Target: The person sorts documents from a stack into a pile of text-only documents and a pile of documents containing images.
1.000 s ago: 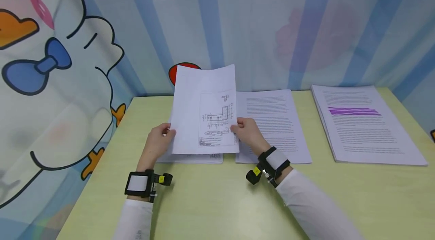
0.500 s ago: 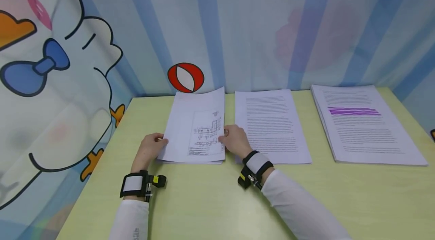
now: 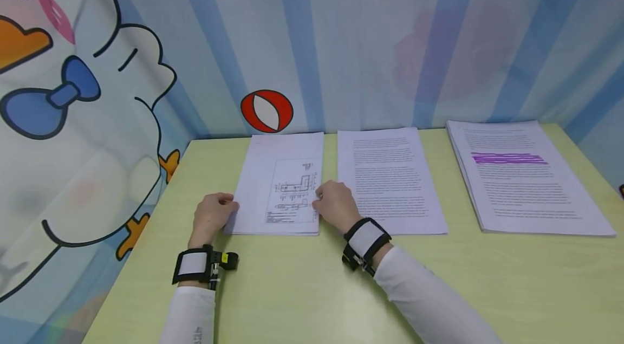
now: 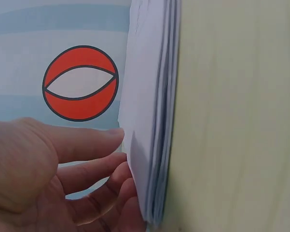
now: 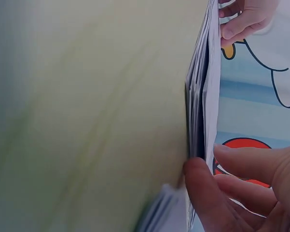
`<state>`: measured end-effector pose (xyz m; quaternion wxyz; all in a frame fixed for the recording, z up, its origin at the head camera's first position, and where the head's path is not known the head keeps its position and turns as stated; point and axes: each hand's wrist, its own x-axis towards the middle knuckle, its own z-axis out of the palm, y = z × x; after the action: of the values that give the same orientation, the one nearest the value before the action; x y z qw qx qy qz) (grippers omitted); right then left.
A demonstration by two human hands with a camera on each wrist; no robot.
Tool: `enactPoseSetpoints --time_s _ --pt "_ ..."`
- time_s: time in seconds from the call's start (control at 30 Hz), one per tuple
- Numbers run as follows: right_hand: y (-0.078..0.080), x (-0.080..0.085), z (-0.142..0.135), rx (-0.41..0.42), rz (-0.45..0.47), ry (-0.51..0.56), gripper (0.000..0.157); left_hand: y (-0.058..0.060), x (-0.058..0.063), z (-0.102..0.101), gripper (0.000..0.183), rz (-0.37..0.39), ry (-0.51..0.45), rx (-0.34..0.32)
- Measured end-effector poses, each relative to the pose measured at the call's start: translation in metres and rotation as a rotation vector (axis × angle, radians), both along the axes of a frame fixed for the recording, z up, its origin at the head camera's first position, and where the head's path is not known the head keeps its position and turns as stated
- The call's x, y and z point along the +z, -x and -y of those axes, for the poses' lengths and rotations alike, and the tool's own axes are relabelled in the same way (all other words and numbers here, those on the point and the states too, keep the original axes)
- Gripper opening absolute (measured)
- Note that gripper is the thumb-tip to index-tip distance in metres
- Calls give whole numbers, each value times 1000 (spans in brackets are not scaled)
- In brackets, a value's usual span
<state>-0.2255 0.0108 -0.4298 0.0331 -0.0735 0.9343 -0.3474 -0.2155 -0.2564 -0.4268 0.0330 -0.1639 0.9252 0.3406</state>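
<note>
A stack of paper, its top sheet printed with a technical drawing, lies at the table's left part. My left hand is at its left edge; in the left wrist view the thumb and bent fingers meet the paper's side. At the right edge my right hand pinches the upper paper between thumb and index finger. The right wrist view shows a narrow dark gap under the upper sheets. The layered front edge of the stack faces the left wrist camera.
A stack of text pages lies just right of my right hand. Farther right is a thicker stack with purple marker lines. A patterned curtain rises behind the pale yellow table.
Both hands have lowered the drawing sheet, moving it down and slightly left onto the left stack. It now lies nearly flush with the papers beneath.
</note>
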Motion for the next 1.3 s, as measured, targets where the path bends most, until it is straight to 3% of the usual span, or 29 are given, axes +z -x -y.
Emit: enactPoseSetpoints --time_s 0.27,0.53,0.73,1.0,1.17,1.3 --pt "-7 3 2 -5 19 25 29 1 -1 2 41 13 -32 29" --pt "-11 4 1 15 6 43 30 1 0 3 44 -10 -15 8" --pt "-15 10 -9 7 -18 97 29 3 7 -5 41 -90 -10 -3" --pt "-11 25 -44 50 -63 260 29 16 19 -49 33 -247 -91 -22" --pt "-8 25 -77 61 -143 343 27 24 20 -91 30 -311 -174 -130" --pt "-5 24 -106 53 -273 317 28 26 22 -121 28 -311 -287 -243"
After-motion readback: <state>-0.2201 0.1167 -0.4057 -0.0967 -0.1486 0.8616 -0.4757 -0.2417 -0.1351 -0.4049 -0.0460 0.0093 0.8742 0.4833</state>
